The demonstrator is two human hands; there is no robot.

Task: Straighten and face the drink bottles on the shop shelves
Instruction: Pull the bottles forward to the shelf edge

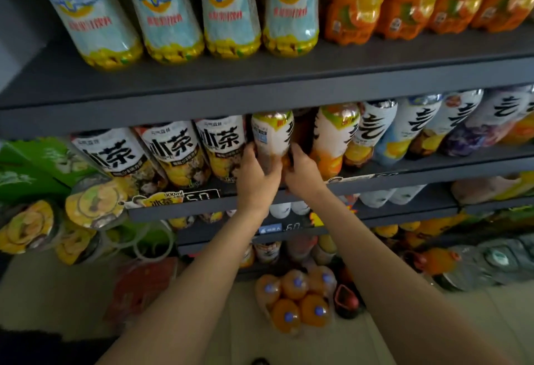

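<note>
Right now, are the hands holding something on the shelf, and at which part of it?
Yes. Both hands hold one white-labelled bottle on the middle shelf: the left hand and the right hand grip its lower body from opposite sides.

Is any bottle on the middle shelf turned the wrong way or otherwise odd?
Yes. The bottle gripped by the left hand and right hand is twisted: its large characters face sideways, showing the label's small print, unlike the iced tea bottles beside it.
</note>
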